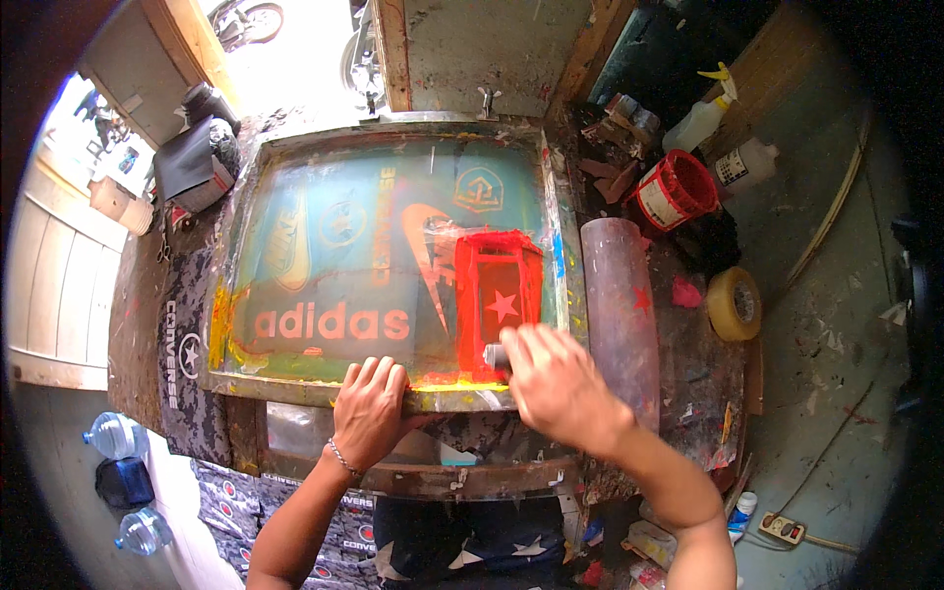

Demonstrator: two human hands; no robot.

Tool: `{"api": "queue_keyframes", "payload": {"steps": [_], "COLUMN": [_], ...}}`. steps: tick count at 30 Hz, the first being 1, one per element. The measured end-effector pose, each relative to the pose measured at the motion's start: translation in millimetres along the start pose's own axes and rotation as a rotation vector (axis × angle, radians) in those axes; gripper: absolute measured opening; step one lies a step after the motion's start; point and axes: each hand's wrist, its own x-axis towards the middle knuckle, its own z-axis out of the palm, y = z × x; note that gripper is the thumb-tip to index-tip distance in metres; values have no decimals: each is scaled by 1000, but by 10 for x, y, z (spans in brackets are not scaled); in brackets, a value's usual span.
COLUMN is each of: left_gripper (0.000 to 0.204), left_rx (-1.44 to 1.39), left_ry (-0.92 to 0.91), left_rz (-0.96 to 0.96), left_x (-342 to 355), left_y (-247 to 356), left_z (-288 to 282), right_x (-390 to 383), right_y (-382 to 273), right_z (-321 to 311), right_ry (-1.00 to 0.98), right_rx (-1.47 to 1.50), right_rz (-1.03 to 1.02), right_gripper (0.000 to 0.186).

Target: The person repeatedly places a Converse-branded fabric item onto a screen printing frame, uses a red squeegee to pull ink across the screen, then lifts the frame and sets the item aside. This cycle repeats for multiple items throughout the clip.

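Observation:
A screen printing frame (565, 285) lies on the workbench, its green mesh carrying pale logos and lettering. Wet red ink (470, 295) covers the mesh's right part, around a star shape. My right hand (560, 379) is closed round a squeegee (497, 357) at the near end of the red ink; the fingers hide most of the tool. With its fingers curled over the near rim, my left hand (370, 413) grips the frame left of the ink. Its thumb is mostly hidden below the rim.
Right of the frame lie a clear plastic sheet (619, 305), a red ink tub (677, 189), a spray bottle (700, 120) and a tape roll (734, 304). Hinge clamps (487, 102) hold the far edge. A dark box (197, 162) stands at left, printed fabric (187, 334) below it.

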Motion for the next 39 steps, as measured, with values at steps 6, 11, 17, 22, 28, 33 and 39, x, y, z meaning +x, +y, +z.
{"api": "queue_keyframes", "payload": {"steps": [6, 11, 17, 22, 28, 33, 39], "left_gripper": [58, 58, 58, 58, 58, 57, 56], "left_rx": [-2, -35, -12, -17, -28, -32, -92], "left_ry": [27, 34, 27, 25, 20, 32, 88], "left_rz": [22, 14, 20, -6, -9, -4, 22], "left_x": [10, -5, 3, 0, 13, -32, 42], "left_y": [-19, -33, -38, -29, -8, -45, 44], "left_z": [-2, 28, 25, 25, 14, 60, -153], "right_x": [163, 47, 835, 1107, 493, 24, -135], "right_y": [97, 118, 750, 797, 371, -7, -158], "right_z": [-120, 158, 107, 74, 258, 157, 101], "right_ry": [-12, 135, 48, 104, 137, 73, 162], "right_rx": [53, -239, -113, -121, -99, -48, -123], "right_rz": [-45, -22, 28, 36, 12, -20, 6], "right_gripper": [22, 16, 32, 43, 39, 30, 15]}}
